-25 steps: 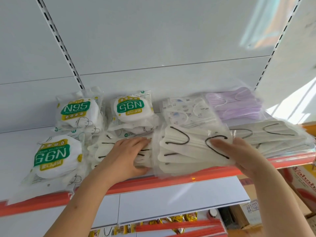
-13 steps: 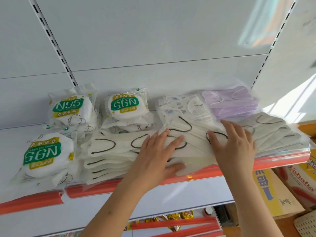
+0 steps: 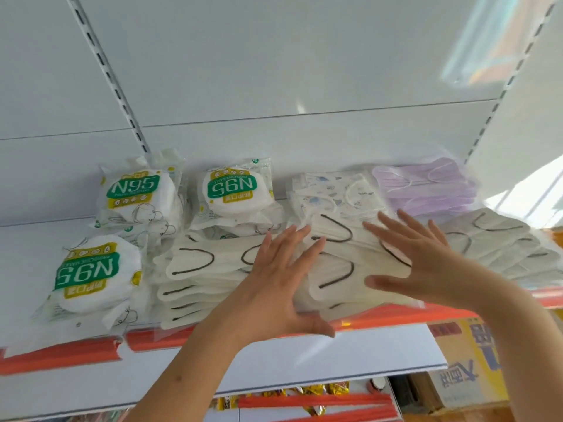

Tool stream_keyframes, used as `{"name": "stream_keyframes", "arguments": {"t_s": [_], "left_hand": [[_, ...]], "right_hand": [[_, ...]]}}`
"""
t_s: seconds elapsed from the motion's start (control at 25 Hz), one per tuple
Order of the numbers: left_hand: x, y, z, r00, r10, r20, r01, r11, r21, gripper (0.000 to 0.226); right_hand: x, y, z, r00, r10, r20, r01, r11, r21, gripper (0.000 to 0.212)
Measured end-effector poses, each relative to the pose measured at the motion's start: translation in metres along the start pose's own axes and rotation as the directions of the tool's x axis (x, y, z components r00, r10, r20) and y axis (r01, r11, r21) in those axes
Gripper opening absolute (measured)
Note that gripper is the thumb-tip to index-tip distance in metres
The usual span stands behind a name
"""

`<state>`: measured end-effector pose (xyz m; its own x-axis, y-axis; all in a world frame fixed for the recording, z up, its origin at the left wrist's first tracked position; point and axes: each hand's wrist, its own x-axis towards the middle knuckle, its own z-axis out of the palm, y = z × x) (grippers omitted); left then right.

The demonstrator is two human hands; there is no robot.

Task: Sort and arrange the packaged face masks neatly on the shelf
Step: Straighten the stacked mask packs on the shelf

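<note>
Both forearms are bare, no sleeves visible, and the left hand [image 3: 275,280] and right hand [image 3: 422,258] wear nothing.

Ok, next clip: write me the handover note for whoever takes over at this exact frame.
Left hand: open, fingers spread flat on the middle cream mask pack.
Right hand: open, flat on the same pack's right side.
Shelf: three N95 packs at left, cream packs along the front, printed pack and lilac pack behind.
Done: types largely grouped.
Left: the middle cream pack lies askew, overlapping its neighbour; front N95 pack overhangs the edge. Square both up.
</note>
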<state>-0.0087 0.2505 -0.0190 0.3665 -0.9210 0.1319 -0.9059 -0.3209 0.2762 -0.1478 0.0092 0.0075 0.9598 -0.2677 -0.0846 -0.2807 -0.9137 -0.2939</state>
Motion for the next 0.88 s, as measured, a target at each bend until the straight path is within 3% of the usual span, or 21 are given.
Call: {"name": "stream_keyframes", "arguments": {"t_s": [0.08,0.16,0.28,0.4,0.48,0.64,0.72,0.88], "left_hand": [[-0.013,-0.001,-0.012,0.998,-0.058,-0.032,0.055,0.995,-0.081,0.111],[-0.031,-0.009,-0.019,0.971,-0.16,-0.179,0.125,0.973,-0.193,0.089],[-0.07,-0.038,-0.025,0.838,-0.285,-0.466,0.211,0.956,-0.206,0.064],[-0.13,-0.076,-0.043,0.688,-0.384,-0.615,0.308,0.923,-0.231,0.054],[-0.178,-0.107,-0.06,0.593,-0.43,-0.681,0.369,0.897,-0.245,0.052],[-0.297,-0.189,-0.102,0.365,-0.579,-0.729,0.543,0.769,-0.338,0.052],[-0.359,-0.232,-0.125,0.264,-0.655,-0.708,0.61,0.682,-0.403,0.056],[-0.458,-0.303,-0.165,0.152,-0.742,-0.652,0.676,0.56,-0.479,0.051]], "right_hand": [[0.017,-0.026,-0.012,0.988,0.01,-0.156,-0.009,1.0,0.008,0.112],[0.038,-0.07,-0.014,0.934,0.002,-0.356,0.05,0.989,0.136,0.098],[0.072,-0.159,-0.009,0.88,-0.082,-0.468,0.244,0.923,0.298,0.079],[0.105,-0.266,0.003,0.844,-0.235,-0.483,0.418,0.851,0.317,0.069],[0.12,-0.343,0.015,0.809,-0.259,-0.528,0.492,0.79,0.366,0.06],[0.136,-0.524,0.051,0.755,-0.329,-0.568,0.624,0.627,0.467,0.053],[0.142,-0.609,0.071,0.749,-0.375,-0.546,0.645,0.6,0.473,0.056],[0.168,-0.741,0.121,0.794,-0.414,-0.445,0.606,0.593,0.53,0.061]]}}
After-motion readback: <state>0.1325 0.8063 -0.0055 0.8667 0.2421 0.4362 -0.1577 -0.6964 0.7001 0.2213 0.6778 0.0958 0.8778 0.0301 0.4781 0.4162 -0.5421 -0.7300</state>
